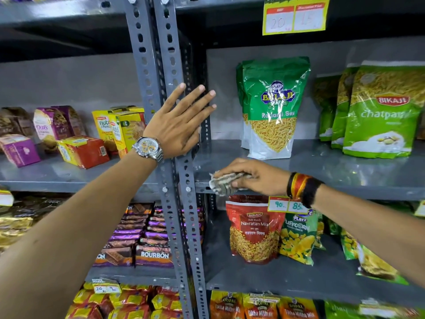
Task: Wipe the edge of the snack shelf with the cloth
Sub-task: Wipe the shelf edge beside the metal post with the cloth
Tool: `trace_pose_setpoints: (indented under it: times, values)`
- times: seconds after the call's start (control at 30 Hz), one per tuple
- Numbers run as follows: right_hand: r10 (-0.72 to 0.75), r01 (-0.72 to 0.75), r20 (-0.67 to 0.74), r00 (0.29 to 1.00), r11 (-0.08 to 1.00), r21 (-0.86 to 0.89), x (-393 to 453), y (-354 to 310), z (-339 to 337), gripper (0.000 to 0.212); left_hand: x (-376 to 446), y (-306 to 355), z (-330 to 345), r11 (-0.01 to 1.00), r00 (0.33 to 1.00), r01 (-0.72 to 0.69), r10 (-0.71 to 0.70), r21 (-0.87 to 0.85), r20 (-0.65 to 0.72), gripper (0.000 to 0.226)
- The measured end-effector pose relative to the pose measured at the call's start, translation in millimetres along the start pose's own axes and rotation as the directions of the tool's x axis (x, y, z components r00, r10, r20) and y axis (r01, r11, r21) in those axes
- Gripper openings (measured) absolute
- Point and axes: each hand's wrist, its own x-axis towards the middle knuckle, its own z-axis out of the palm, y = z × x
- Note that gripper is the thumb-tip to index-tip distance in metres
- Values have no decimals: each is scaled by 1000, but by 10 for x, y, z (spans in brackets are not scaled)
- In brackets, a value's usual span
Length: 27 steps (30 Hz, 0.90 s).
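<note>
Setting: grey shop shelf (322, 178), snack packs.
Cloth (222, 184): soft, light; bunched on shelf edge, left end.
Right hand (255, 177): clenched on cloth.
Left hand (178, 122): flat, released, on upright (181, 203).
Hold: keep cloth wadded under fingers.

At centre frame the right hand (250, 174) presses a bunched cloth (222, 183) onto the front edge of the grey snack shelf (345, 178), below a green Ratlami Sev pouch (273, 107). The left hand (179, 123) lies flat, fingers spread, against the perforated upright (170, 65).
</note>
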Motion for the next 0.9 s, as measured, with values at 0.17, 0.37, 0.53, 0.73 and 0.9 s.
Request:
trace_pose_setpoints:
  times: [0.17, 0.37, 0.53, 0.73, 0.9]
  values:
    - [116, -100, -219, 969, 992, 82, 378, 119, -141, 40, 8, -1, -1, 1000, 1000, 1, -1, -1, 7, 64]
    - [77, -90, -130, 989, 991, -99, 1242, 407, -185, 47, -8, -27, 40, 1000, 1000, -9, 9, -6, -11, 65]
    - [154, -118, 159, 975, 969, -217, 1391, 653, -160, 52, -6, -22, 67, 1000, 1000, -7, 7, 2, -26, 64]
    - [117, -112, 24, 993, 983, -143, 1426, 702, -6, 52, 12, -2, 30, 1000, 1000, 4, -4, -24, -29, 63]
    - [145, -162, -118, 982, 975, -152, 1677, 825, -119, 49, 11, -12, 43, 1000, 999, 3, -3, -8, -34, 64]
